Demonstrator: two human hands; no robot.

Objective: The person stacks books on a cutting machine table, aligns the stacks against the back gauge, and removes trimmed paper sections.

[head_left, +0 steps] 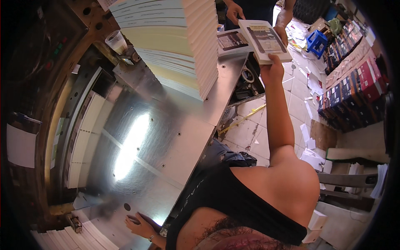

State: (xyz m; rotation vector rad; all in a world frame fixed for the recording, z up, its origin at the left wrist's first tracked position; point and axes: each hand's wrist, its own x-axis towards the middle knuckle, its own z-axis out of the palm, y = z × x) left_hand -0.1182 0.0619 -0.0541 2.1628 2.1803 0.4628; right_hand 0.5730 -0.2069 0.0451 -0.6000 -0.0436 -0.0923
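My right arm reaches far out, and my right hand [273, 68] grips the near edge of a book [266, 41] with a pale cover and a dark picture. A co-worker's hands [235, 12] are at the same book's far edge and side. Beside it, a second book [232, 43] with a similar cover lies at the far end of the metal table [166, 143]. My left hand [141, 227] rests on the table's near end, fingers apart and holding nothing.
A tall stack of bound paper [166, 50] stands on the table's far part. A plastic cup [116, 42] sits beyond it at the left. An open drawer [248, 79] juts out at the right. Paper scraps, a blue stool [316, 43] and book piles [352, 93] are on the floor.
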